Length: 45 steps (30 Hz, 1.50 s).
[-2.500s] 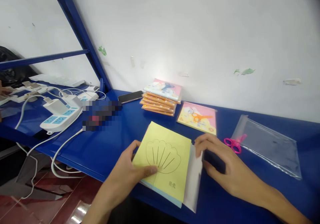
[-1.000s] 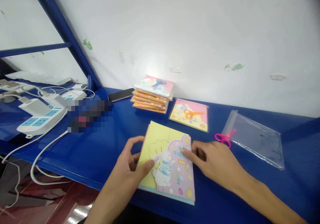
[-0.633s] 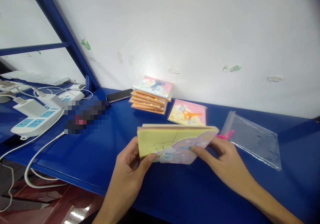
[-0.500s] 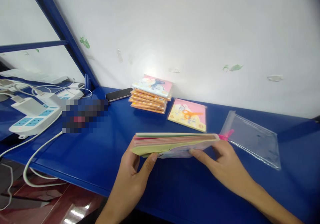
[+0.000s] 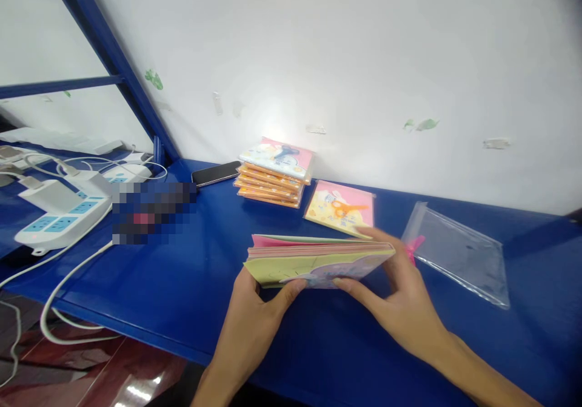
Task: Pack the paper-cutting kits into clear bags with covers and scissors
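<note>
Blue desk (image 5: 182,267) against a white wall (image 5: 364,61) carries a stack of packets (image 5: 275,173) at its back edge, while near the front edge the left hand (image 5: 254,316) and right hand (image 5: 400,313) each pinch an end of a coloured-paper booklet (image 5: 318,260), lifted flat, likely so its sheets stay together.

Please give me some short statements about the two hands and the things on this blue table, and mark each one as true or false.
1. The left hand and the right hand both hold the paper pad. True.
2. The phone lies on top of the stack of packs. False: it lies on the blue table, left of the stack.
3. The clear plastic bag lies flat on the table, right of the right hand. True.
4. The left hand holds the pink scissors. False: they lie by the bag's edge, partly hidden behind the right hand.
</note>
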{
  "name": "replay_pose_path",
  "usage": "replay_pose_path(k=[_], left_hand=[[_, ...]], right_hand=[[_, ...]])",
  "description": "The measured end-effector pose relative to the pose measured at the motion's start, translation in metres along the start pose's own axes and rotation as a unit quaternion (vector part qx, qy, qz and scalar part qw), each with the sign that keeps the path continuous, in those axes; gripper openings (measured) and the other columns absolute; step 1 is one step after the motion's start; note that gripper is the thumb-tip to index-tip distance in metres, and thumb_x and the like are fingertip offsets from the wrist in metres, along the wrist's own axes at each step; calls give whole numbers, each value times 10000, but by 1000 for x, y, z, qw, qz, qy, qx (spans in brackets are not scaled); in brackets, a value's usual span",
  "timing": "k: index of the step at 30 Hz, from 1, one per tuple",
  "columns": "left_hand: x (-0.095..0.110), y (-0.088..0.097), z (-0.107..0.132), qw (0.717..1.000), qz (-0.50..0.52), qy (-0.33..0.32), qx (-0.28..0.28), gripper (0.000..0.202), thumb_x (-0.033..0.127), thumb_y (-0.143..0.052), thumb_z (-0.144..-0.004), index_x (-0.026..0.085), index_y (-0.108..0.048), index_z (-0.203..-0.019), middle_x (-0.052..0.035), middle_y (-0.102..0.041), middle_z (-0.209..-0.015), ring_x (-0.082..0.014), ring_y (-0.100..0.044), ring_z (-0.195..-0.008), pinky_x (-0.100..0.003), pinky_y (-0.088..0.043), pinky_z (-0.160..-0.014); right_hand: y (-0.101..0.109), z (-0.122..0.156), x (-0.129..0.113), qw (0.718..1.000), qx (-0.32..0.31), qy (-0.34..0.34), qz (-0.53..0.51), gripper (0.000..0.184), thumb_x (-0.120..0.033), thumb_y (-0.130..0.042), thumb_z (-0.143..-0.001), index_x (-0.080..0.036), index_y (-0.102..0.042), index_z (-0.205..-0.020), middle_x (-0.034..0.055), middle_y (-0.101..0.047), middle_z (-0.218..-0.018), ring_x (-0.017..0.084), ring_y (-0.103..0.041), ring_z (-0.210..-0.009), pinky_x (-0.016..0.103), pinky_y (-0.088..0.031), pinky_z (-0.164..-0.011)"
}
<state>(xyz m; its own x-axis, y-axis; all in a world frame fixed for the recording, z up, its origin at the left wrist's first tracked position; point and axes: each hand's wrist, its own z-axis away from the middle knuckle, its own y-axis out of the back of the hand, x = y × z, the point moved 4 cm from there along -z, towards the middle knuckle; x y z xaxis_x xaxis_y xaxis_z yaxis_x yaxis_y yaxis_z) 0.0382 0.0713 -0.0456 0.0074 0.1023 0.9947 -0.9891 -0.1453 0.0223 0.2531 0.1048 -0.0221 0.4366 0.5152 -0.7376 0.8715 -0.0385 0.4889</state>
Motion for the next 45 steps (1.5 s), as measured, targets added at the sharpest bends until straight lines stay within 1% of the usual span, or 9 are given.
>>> replay_pose_path(k=[3, 8, 15, 21, 34, 37, 40, 43, 45], left_hand=[[-1, 0, 1, 1000, -9, -1, 2, 422, 385, -810, -797, 189, -702, -1155, -82, -760, -1193, -300, -694, -1145, -432, -541, -1025], [1, -1, 3, 1000, -17, -3, 5, 430, 373, -820, -785, 185, -699, -1153, -83, -756, -1203, -302, -691, -1153, -433, -541, -1030], [7, -2, 4, 999, -5, -31, 31, 497, 370, -820, -779, 196, -630, -1203, -73, -737, -1195, -283, -693, -1131, -428, -532, -1034], [8, -2, 2, 999, -35, -17, 27, 486, 398, -814, -773, 220, -627, -1184, -61, -720, -1228, -293, -672, -1173, -428, -518, -1058], [15, -9, -3, 999, -21, -43, 20, 519, 359, -864, -719, 192, -645, -1159, -68, -761, -1126, -270, -723, -1063, -374, -590, -936], [13, -8, -7, 999, -37, -36, 14, 345, 354, -842, -749, 179, -747, -1030, -77, -793, -1079, -280, -742, -1023, -374, -596, -930], [13, -6, -8, 998, -55, -40, 19, 286, 353, -847, -746, 197, -785, -977, -53, -810, -1020, -270, -755, -983, -363, -602, -924], [11, -7, -7, 998, -62, -20, 7, 299, 357, -834, -762, 212, -791, -1020, -46, -805, -1070, -269, -749, -1027, -351, -610, -915], [9, -8, -6, 998, -63, -4, 2, 312, 345, -827, -770, 215, -789, -1052, -45, -802, -1088, -266, -745, -1042, -349, -610, -919]], right_hand=[[12, 0, -10, 993, 76, 94, 18, 750, -238, -787, -842, -383, -413, -1475, 66, -624, -1398, 299, -639, -1231, 488, -590, -954], [17, 0, -17, 971, 41, 185, 144, 693, -146, -763, -852, -429, -486, -1421, 23, -740, -1199, 270, -733, -1025, 448, -609, -867], [12, 5, -12, 966, 36, 209, 146, 685, -84, -733, -862, -441, -502, -1399, -35, -774, -1102, 213, -764, -874, 379, -616, -763], [14, 4, -12, 976, 50, 203, 66, 805, -85, -774, -822, -488, -452, -1440, -48, -743, -1199, 213, -748, -1016, 362, -627, -841], [13, 3, -2, 969, 61, 231, 70, 686, -64, -758, -826, -371, -549, -1403, 8, -747, -1113, 182, -739, -845, 289, -613, -644], [19, 1, 3, 975, 61, 202, 64, 702, -178, -787, -829, -361, -506, -1445, 3, -762, -1091, 189, -728, -761, 310, -606, -618], [41, -14, 7, 980, 70, 149, 114, 403, -316, -610, -962, -310, -574, -1363, 25, -765, -1023, 200, -725, -759, 336, -581, -662], [87, -36, 24, 955, 159, 25, 249, 282, -339, -455, -1027, -245, -719, -991, 45, -746, -898, 196, -711, -769, 331, -523, -740], [122, -48, 52, 920, 164, -103, 342, 294, -401, -477, -1010, -233, -718, -999, 57, -761, -896, 225, -710, -777, 356, -491, -776]])
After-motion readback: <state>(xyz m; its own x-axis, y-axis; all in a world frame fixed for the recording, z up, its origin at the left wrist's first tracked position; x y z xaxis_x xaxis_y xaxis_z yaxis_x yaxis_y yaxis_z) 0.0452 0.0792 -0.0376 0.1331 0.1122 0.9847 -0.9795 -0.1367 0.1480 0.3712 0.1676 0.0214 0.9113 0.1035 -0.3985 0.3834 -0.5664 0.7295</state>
